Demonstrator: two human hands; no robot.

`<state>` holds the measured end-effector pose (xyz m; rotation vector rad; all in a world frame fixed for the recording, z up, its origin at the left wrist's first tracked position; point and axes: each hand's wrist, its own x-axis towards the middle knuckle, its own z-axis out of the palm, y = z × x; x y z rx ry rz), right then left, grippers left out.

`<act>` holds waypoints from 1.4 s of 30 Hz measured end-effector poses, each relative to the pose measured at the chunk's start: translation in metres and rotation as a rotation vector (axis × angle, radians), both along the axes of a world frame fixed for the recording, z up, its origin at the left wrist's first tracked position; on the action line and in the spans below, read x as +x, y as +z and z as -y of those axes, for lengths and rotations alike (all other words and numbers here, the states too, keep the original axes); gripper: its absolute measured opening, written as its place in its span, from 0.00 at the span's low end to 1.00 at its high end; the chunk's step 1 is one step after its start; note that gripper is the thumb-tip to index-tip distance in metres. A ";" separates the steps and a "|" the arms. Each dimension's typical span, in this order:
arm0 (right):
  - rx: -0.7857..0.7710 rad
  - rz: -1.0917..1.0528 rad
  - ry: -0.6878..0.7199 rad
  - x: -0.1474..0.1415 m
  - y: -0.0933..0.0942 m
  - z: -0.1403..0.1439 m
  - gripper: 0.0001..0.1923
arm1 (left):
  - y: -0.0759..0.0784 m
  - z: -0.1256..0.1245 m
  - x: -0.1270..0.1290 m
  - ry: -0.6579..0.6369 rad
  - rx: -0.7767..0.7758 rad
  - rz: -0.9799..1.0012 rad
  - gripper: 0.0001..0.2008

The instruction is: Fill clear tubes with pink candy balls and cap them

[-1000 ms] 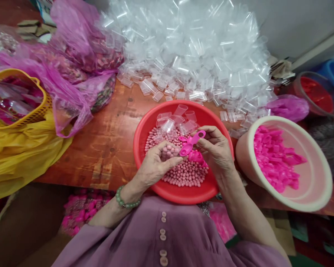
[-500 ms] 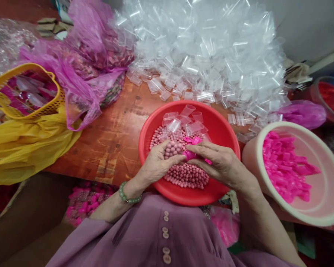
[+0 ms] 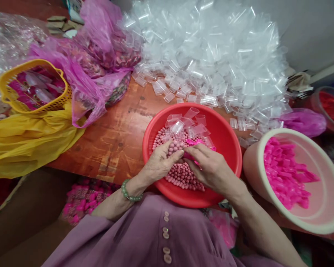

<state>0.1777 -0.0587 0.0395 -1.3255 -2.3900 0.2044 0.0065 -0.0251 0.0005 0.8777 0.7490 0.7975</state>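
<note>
Over the red basin (image 3: 232, 148), my left hand (image 3: 158, 163) is closed around a cluster of pink beads (image 3: 176, 147). Whether a clear plastic sleeve encloses that cluster, I cannot tell. My right hand (image 3: 211, 168) pinches a bright pink plastic piece (image 3: 191, 155) against the cluster's right end, its fingers partly covering the piece. Below both hands lie loose pink beads (image 3: 183, 178). Several clear plastic sleeves (image 3: 193, 112) rest on the beads at the back of the basin, and more pink plastic pieces show just behind my right fingers.
A large heap of clear sleeves (image 3: 211, 55) covers the table's back. To the right stands a pale bucket (image 3: 327, 193) of pink plastic parts (image 3: 285, 170). A yellow basket (image 3: 35, 109), a pink bag (image 3: 94, 89) and a yellow bag (image 3: 30, 144) are at left.
My hands have come closer together, and the right fingers now press the pink piece against the bead cluster. The whole view has shifted slightly.
</note>
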 end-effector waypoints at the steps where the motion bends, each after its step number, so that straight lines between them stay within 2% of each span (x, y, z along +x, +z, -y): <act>1: -0.059 -0.137 -0.040 0.004 0.000 -0.002 0.10 | 0.000 0.000 -0.001 -0.038 -0.032 0.048 0.16; 5: -0.272 -0.650 -0.212 0.017 0.003 -0.012 0.15 | -0.004 0.001 -0.004 -0.211 -0.107 0.204 0.16; 8: -0.379 -0.850 -0.239 0.012 0.004 -0.018 0.12 | -0.007 0.000 -0.008 -0.341 -0.134 0.267 0.15; 11: -0.419 -0.976 -0.260 -0.003 0.002 -0.021 0.11 | -0.006 -0.001 -0.011 -0.453 -0.172 0.295 0.15; 13: -0.437 -1.009 -0.263 -0.010 0.000 -0.023 0.11 | -0.003 -0.002 -0.012 -0.474 -0.206 0.323 0.16; 17: -0.433 -0.994 -0.309 -0.012 -0.004 -0.021 0.11 | 0.000 -0.003 -0.012 -0.435 -0.253 0.368 0.14; 22: -0.363 -0.876 -0.370 0.002 -0.005 -0.014 0.10 | -0.002 -0.003 -0.011 -0.437 -0.234 0.364 0.14; 25: -0.336 -0.897 -0.412 0.004 -0.004 -0.012 0.10 | -0.004 -0.003 -0.012 -0.436 -0.197 0.323 0.13; 28: -0.302 -0.944 -0.441 -0.002 -0.006 -0.012 0.10 | -0.004 -0.003 -0.014 -0.436 -0.188 0.303 0.11; 32: -0.247 -0.929 -0.472 -0.011 -0.011 -0.014 0.10 | 0.000 -0.005 -0.016 -0.394 -0.238 0.339 0.12; 34: -0.236 -0.925 -0.485 -0.012 -0.012 -0.014 0.11 | 0.002 -0.006 -0.017 -0.414 -0.268 0.364 0.11; 40: -0.287 -0.976 -0.435 -0.015 -0.011 -0.016 0.08 | -0.003 -0.008 -0.020 -0.443 -0.290 0.435 0.20; 42: -0.314 -0.977 -0.425 -0.018 -0.012 -0.016 0.08 | -0.004 -0.008 -0.020 -0.456 -0.293 0.428 0.20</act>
